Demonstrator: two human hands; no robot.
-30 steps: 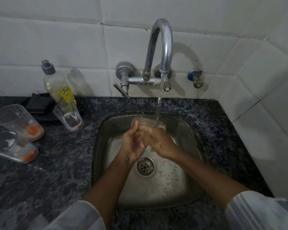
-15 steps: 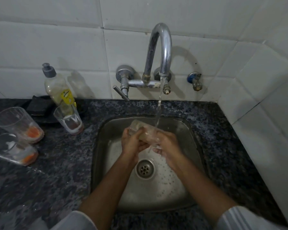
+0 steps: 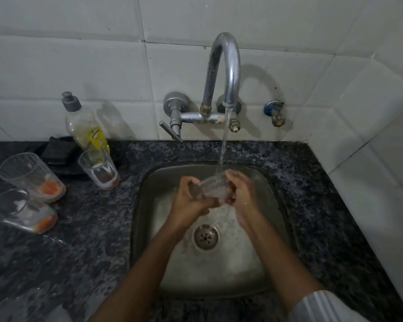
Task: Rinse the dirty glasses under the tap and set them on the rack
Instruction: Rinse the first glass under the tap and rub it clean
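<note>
A clear glass [image 3: 213, 189] lies tilted between both my hands over the steel sink [image 3: 275, 228], right under the water stream from the chrome tap [image 3: 228, 66]. My left hand [image 3: 189, 201] grips its left end and my right hand [image 3: 241, 194] grips its right end. On the dark counter to the left stand three dirty glasses: one with orange residue [image 3: 30, 176], one below it with orange residue [image 3: 21, 210], and one with reddish residue [image 3: 99, 169]. No rack is in view.
A dish soap bottle [image 3: 84, 126] stands against the tiled wall behind the glasses, beside a dark sponge on a black dish [image 3: 58, 152]. The tap lever [image 3: 170, 131] juts out left of the spout. A second small valve [image 3: 275, 112] sits on the wall at right.
The glass has turned from upright to lying nearly sideways between my hands under the stream. My hands shifted slightly within the sink.
</note>
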